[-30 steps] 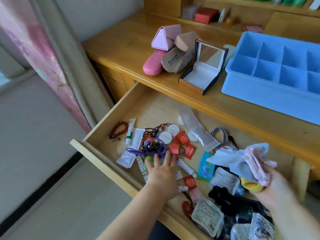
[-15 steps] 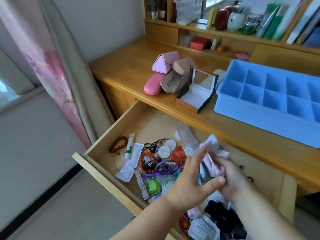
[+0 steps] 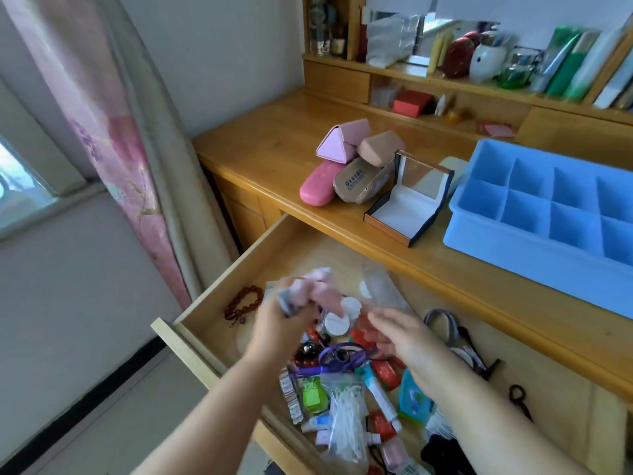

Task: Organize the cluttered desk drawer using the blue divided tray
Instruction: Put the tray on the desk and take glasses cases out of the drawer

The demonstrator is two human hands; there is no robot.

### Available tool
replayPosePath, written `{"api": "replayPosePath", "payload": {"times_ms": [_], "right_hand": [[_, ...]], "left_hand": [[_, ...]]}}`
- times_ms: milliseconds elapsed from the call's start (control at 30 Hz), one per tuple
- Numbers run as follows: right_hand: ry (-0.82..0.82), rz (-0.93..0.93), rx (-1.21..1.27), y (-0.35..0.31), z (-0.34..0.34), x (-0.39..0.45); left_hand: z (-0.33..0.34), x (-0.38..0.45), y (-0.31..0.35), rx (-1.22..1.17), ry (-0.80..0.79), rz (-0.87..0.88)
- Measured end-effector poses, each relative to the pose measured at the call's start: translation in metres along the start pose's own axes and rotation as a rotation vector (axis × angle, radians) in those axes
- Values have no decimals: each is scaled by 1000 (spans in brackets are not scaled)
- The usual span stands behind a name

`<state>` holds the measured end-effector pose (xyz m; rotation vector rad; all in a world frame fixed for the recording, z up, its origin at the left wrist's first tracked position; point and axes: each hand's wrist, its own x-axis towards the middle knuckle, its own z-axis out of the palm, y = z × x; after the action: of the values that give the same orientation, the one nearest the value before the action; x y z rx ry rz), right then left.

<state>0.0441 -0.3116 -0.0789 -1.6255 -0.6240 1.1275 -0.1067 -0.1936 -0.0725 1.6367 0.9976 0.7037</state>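
The open wooden drawer (image 3: pixel 219 296) is full of small clutter: a bead bracelet (image 3: pixel 241 303), a purple cord (image 3: pixel 342 356), red packets (image 3: pixel 385 368), a bag of cotton swabs (image 3: pixel 344 409) and small tubes. My left hand (image 3: pixel 277 323) hovers over the drawer's left part, shut on a crumpled pink and light-blue cloth (image 3: pixel 308 289). To its right my right hand (image 3: pixel 400 334) is open above the clutter, fingers spread, holding nothing. On the desk top at the right stands the blue divided tray (image 3: pixel 479 234), and the compartments in view are empty.
Beside the tray stands an open jewellery box (image 3: pixel 407 204). Left of it are pink and tan glasses cases (image 3: pixel 346 166) in a pile. Shelves with books and jars (image 3: pixel 486 60) run along the back. A pink curtain (image 3: pixel 113 149) hangs at the left.
The cloth passed from my right hand to my left, which carried it left over the drawer. My right hand let go and opened. The camera tilted up.
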Motion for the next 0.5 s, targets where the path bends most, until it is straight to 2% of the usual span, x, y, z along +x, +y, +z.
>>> {"api": "replayPosePath", "payload": {"times_ms": [33,133,200,300,400,467,500], "right_hand": [[27,-23,-131,-2,7,10],[-26,-105,-534,-2,40,41],[-62,-135,-737,3,65,60],[-93,-77,-1077,10,94,88],[-127,-17,-1421,11,112,103],[-148,-49,-1490,10,115,103],[-140,-54,-1440,12,111,102]], "left_hand": [[-19,10,-13,-32,72,-74],[-60,26,-47,-93,215,-239],[-70,30,-60,-125,272,-282],[-71,32,-66,-185,289,-265],[-72,33,-68,-136,247,-207],[-74,32,-70,-117,229,-169],[-74,32,-71,-122,219,-161]]}}
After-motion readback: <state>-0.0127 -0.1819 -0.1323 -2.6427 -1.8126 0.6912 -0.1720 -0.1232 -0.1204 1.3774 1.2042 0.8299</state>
